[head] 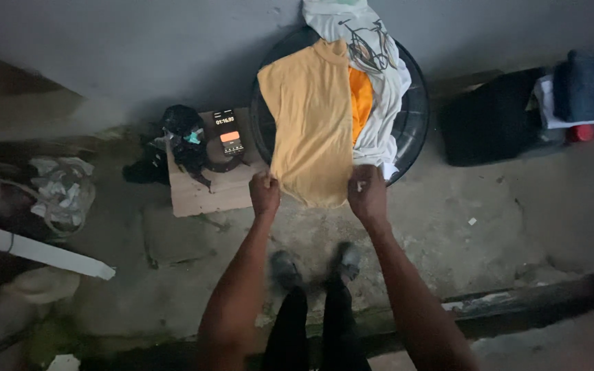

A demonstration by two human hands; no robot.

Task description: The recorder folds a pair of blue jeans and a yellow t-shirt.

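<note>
On the rough concrete floor, your left hand and right hand each pinch a near corner of the yellow shirt, already spread flat over the black tub, other clothes piled beneath it unsorted.

Left of the left hand: wooden board carrying 1 phone; beyond the right hand, white printed shirt.
</note>
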